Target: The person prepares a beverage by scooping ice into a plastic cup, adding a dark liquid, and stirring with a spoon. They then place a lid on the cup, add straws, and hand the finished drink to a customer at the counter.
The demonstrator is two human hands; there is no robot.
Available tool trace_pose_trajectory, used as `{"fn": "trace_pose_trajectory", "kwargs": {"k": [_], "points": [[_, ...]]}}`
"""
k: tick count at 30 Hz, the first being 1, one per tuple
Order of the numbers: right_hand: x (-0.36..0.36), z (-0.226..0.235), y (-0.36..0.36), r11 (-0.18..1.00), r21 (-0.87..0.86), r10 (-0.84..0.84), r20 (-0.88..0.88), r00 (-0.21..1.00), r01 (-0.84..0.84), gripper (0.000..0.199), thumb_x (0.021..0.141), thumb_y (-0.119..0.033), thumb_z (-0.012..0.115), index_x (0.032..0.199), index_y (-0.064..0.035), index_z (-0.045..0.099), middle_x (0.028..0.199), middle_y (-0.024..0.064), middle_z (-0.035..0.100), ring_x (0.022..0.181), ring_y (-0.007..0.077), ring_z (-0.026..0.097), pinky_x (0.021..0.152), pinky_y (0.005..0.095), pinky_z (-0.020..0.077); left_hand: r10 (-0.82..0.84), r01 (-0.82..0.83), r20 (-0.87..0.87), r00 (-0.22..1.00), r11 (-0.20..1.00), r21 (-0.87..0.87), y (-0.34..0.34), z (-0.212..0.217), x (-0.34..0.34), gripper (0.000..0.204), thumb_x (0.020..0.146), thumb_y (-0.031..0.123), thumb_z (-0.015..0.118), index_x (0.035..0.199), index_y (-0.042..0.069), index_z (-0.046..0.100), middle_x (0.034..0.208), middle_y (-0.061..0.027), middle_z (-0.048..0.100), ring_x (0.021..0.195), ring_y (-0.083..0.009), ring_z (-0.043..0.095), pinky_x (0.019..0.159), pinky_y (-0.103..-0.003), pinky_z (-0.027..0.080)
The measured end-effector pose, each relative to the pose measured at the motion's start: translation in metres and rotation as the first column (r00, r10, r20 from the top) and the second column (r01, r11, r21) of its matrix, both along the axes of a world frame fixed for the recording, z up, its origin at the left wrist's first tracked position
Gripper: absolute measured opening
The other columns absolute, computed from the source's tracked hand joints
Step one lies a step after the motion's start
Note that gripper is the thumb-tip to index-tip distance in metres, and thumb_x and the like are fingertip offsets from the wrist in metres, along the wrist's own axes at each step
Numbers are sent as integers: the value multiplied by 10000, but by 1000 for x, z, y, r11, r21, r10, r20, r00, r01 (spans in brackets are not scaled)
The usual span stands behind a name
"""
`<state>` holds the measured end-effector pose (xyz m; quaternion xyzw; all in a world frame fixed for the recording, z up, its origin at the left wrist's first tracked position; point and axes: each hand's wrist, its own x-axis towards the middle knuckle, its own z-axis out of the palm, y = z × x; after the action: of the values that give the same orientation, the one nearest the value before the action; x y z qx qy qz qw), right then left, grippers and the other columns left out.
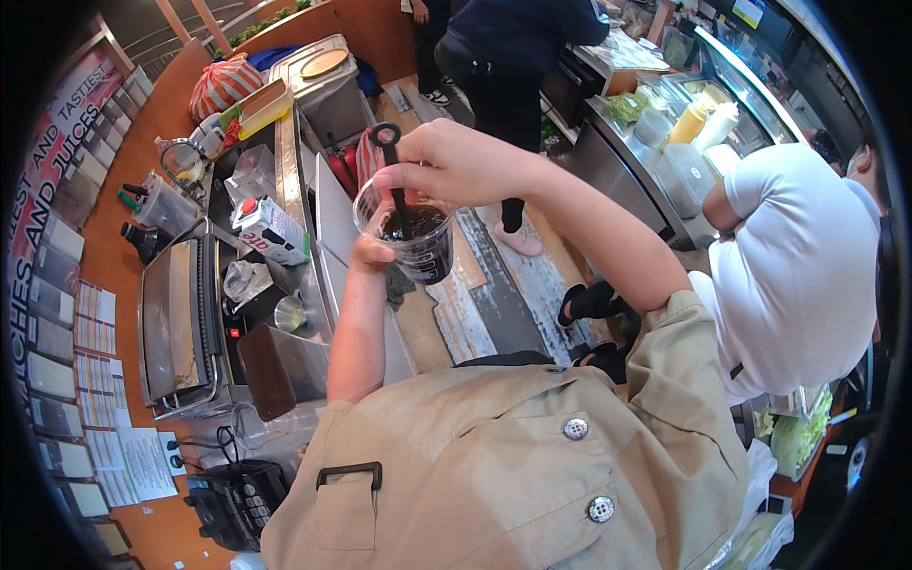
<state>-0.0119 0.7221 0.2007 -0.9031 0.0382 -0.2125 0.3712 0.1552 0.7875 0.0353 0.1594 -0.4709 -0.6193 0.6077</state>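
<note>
A clear plastic cup (429, 258) with dark liquid in it is held up in front of my chest. My left hand (373, 249) is closed around the near left side of this cup, its fingers partly hidden behind it. Above the rim, my right hand (461, 163) pinches the handle of a black long-handled stirrer (403, 217) with a ring at its top end. The stirrer's lower end goes down into the dark liquid and is out of sight there.
To the left, the counter holds a white carton with a red cap (273, 231), a contact grill (179, 318) and a brown-lidded container (269, 372). A person in a white shirt (798, 271) stands close at the right; another in dark clothes (518, 76) is ahead. Squeeze bottles (689, 122) stand far right.
</note>
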Motion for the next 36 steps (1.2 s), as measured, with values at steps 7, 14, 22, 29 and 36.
{"fn": "trace_pose_trajectory", "kwargs": {"k": [7, 14, 22, 29, 36], "points": [[-2, 2, -1, 996, -38, -77, 52, 996, 79, 473, 883, -353, 549, 616, 38, 557, 580, 108, 600, 501, 183, 585, 472, 283, 441, 51, -51, -3, 999, 999, 4, 5, 15, -4, 1081, 408, 222, 751, 1364, 14, 293, 1268, -161, 457, 1148, -290, 482, 992, -370, 358], [-4, 2, 0, 970, -202, -120, 76, 990, 133, 454, 876, -338, 560, 606, 27, 566, 574, 101, 598, 496, 184, 581, 473, 277, 441, 56, -56, 57, 997, 998, 8, 10, 19, -8, 1060, 401, 200, 737, 1355, 23, 310, 1211, -158, 498, 1122, -292, 501, 1000, -365, 347], [-6, -12, 3, 918, -358, -97, 212, 972, 170, 421, 856, -308, 588, 606, 31, 559, 592, 146, 592, 501, 256, 573, 477, 308, 434, 52, -47, 55, 997, 995, -86, 10, 13, -13, 1014, 412, 154, 768, 1320, 19, 337, 1243, -150, 468, 1125, -285, 494, 999, -362, 343], [-11, -37, 7, 896, -388, -131, 235, 963, 217, 344, 860, -229, 574, 648, 42, 579, 594, 169, 550, 548, 331, 553, 507, 370, 420, 299, -299, 145, 943, 954, -24, 28, 15, -32, 995, 425, 117, 840, 1290, 58, 353, 1214, -49, 451, 1153, -204, 436, 1010, -337, 316], [-17, -70, 2, 920, -338, -137, 197, 971, 198, 228, 871, -191, 554, 771, 6, 610, 666, 126, 587, 593, 275, 598, 553, 345, 439, 548, -544, 342, 763, 831, -116, 43, 1, -51, 990, 448, 141, 832, 1297, 72, 327, 1208, -67, 443, 1134, -186, 445, 1001, -321, 316]]}}
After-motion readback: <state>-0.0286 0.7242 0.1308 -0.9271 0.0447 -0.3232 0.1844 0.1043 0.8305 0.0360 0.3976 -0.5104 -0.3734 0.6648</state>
